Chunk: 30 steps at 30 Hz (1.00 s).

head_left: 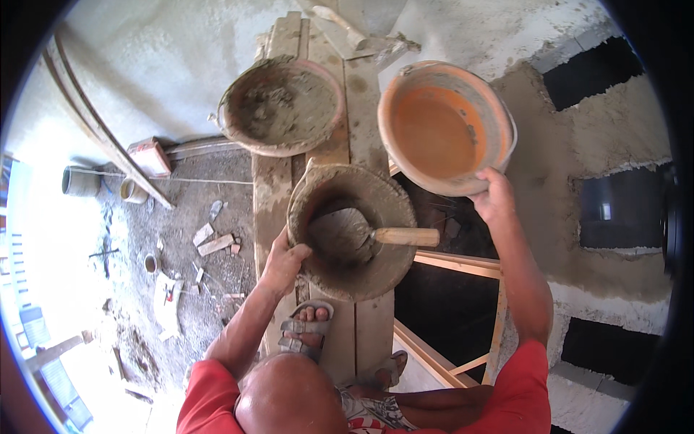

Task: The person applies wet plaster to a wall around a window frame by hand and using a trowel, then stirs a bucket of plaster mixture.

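My left hand [288, 260] grips the left rim of a mortar-caked bucket [379, 271] on the planks. A trowel [336, 230] with a wooden handle [406, 236] lies in it, its handle reaching over the rim. My right hand [493, 192] holds an orange bucket [437, 134] by its lower rim, up to the right of the middle bucket, with orange-looking liquid inside. A wide bucket [282, 108] of grey wet mortar stands farther back on the planks.
Narrow planks [336, 336] under my sandalled feet, above a debris-strewn floor [217, 267]. A dark gap with timber frames [455, 264] at right, beside a wall with openings [614, 130]. A wooden-handled tool [347, 25] at the back; long boards [101, 116] lean at left.
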Available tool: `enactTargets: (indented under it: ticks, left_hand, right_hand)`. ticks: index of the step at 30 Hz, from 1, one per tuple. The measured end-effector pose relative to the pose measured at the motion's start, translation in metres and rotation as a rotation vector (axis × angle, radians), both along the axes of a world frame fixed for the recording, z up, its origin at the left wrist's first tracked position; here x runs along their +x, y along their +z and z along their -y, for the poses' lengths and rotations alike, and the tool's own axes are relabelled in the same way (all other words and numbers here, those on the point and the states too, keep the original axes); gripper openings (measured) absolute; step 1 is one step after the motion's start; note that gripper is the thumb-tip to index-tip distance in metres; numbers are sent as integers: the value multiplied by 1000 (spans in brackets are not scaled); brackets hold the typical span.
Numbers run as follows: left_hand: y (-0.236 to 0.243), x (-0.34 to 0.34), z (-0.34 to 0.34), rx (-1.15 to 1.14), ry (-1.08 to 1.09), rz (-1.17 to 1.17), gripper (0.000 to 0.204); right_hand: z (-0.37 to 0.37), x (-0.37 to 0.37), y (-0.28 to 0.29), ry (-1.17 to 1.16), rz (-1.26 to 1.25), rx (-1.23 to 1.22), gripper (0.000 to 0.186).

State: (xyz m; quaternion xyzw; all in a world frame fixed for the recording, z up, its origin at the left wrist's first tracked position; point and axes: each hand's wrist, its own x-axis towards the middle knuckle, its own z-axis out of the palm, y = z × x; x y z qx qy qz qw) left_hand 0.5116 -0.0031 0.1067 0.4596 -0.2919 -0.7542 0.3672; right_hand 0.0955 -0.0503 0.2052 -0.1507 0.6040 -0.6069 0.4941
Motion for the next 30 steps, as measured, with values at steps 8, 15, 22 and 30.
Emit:
enactTargets:
  ticks: [8,15,22,30]
  left_hand:
    - [-4,3,-2,-15,22,-61,54]
    - [-5,3,-5,-14,35,-58,54]
    - [4,3,-5,16,49,-66,53]
    - [-3,3,-4,10,37,-52,52]
  right_hand:
    - [-54,32,29,57,-102,39,54]
    - [-72,39,34,90,-162,13,56]
    - [-76,48,38,116,-214,-39,60]
    - [-78,49,39,143,-218,-62,61]
